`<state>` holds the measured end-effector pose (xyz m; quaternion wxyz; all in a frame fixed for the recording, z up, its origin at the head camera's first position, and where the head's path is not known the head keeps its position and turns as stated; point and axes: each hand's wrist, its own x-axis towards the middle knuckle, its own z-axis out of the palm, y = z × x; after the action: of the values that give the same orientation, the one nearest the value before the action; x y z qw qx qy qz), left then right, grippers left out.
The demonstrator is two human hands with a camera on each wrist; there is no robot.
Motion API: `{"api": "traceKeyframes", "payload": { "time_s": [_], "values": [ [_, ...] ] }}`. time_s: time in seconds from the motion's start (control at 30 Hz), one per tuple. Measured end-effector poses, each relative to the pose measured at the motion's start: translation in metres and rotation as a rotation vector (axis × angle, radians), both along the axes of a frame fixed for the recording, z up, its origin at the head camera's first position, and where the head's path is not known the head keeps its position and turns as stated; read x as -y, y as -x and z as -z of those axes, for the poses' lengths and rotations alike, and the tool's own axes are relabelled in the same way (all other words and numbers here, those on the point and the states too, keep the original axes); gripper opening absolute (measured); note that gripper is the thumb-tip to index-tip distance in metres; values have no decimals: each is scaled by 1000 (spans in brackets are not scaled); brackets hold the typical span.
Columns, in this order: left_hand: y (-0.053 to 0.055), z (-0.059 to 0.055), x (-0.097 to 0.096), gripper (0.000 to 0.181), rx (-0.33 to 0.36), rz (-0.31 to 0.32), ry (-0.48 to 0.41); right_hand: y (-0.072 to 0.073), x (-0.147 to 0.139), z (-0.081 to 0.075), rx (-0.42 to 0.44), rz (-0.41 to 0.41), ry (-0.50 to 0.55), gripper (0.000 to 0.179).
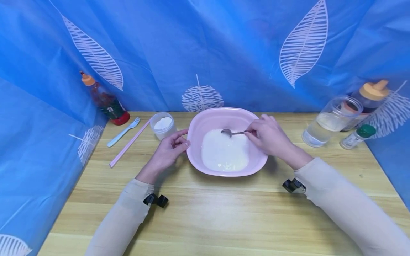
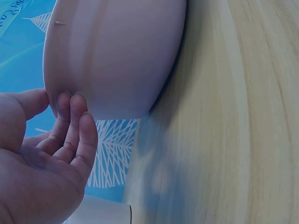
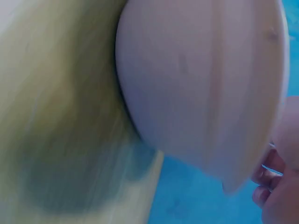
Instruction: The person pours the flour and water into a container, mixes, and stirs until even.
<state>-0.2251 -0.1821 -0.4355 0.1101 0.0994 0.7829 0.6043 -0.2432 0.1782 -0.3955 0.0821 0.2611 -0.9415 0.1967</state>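
A pink plastic basin (image 1: 195, 156) stands on the wooden table with a white, milky-looking content (image 1: 224, 153) in its bottom, a few bubbles near the front. My left hand (image 1: 168, 151) pinches the basin's left rim; in the left wrist view the thumb lies at the rim's edge and the fingertips (image 2: 78, 100) press just under it. Between the fingers and thumb of my right hand (image 1: 269, 135) is the handle of a small metal spoon (image 1: 226, 132), its bowl over the white content. The right wrist view shows the basin's outer wall (image 3: 187, 84), with the spoon hidden.
Left of the basin are a jar of white powder (image 1: 162, 129), a pink pair of chopsticks (image 1: 129, 144), a light blue fork (image 1: 123, 132) and a red sauce bottle (image 1: 107, 101). At right stand a clear cup of water (image 1: 320, 129), a dark sauce bottle (image 1: 373, 94) and a green-capped shaker (image 1: 357, 137).
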Motion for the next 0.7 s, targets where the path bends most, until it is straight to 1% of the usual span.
{"api": "traceKeyframes", "payload": {
  "time_s": [0.13,0.23,0.3,0.4,0.47,0.5,0.6,0.7],
  "values": [
    [0,1,0,55,-7,3,0,-3,16,4,51,-114,44,7],
    [1,2,0,55,-10,3,-2,-9,19,3,87,-210,49,5],
    [1,2,0,55,-8,1,-7,-13,16,-1,130,-254,35,4],
    [0,1,0,55,-6,0,-7,-18,3,-11,179,-284,-7,3],
    [0,1,0,55,-6,-1,-7,-20,-7,-19,189,-273,-43,3],
    [0,1,0,55,-6,-2,-7,-20,-12,-22,175,-260,-60,2],
    [0,2,0,55,-11,-2,-11,-17,-21,-27,109,-172,-101,2],
    [0,3,-1,55,-10,-1,-19,-12,-18,-23,56,-74,-116,4]
  ]
}}
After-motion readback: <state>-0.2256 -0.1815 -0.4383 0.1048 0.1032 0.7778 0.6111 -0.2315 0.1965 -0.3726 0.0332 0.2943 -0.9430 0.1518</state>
